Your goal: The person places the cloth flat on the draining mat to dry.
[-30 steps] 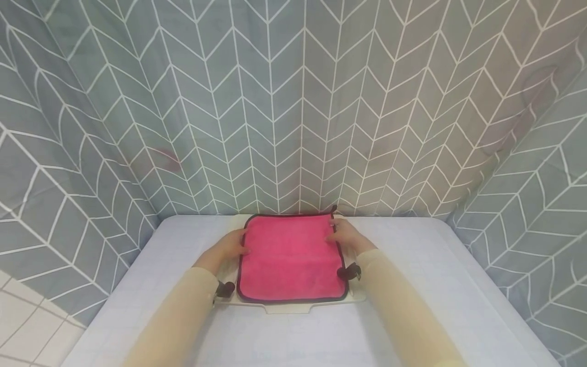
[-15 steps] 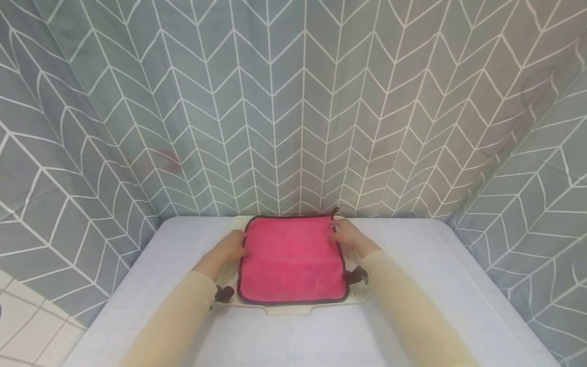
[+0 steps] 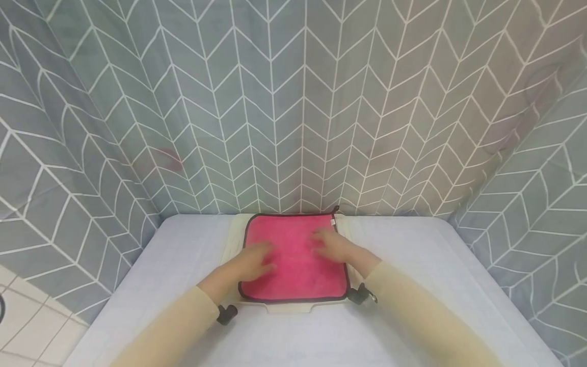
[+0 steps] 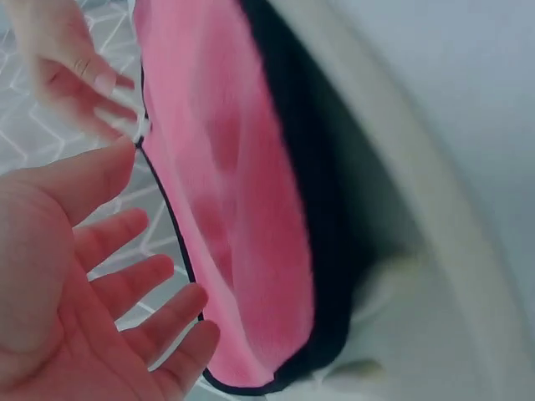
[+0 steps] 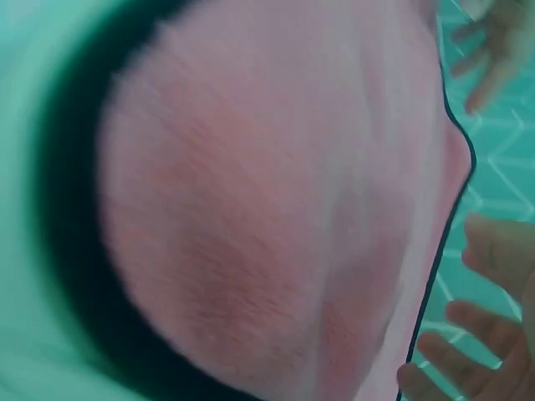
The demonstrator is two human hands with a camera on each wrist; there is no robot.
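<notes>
A pink towel (image 3: 293, 265) with a black edge lies spread flat over a cream-white tray (image 3: 288, 308), hiding most of it. Above the towel's left part is my left hand (image 3: 252, 261), fingers apart and relaxed. My right hand (image 3: 334, 244) hovers over its right part, blurred by motion. In the left wrist view the left hand (image 4: 109, 284) has loosely bent fingers and holds nothing. The right wrist view has the right hand (image 5: 493, 326) at its edge, fingers spread beside the towel (image 5: 267, 209). Whether any fingertip touches the cloth cannot be told.
The tray sits on a table with a white cover (image 3: 403, 239), against its back edge. Behind and at both sides hangs a grey curtain (image 3: 293, 112) with white chevron lines. Tiled floor (image 3: 32, 321) shows at lower left.
Both hands have left the towel's side edges and moved inward over its middle. The towel and tray stay in about the same place.
</notes>
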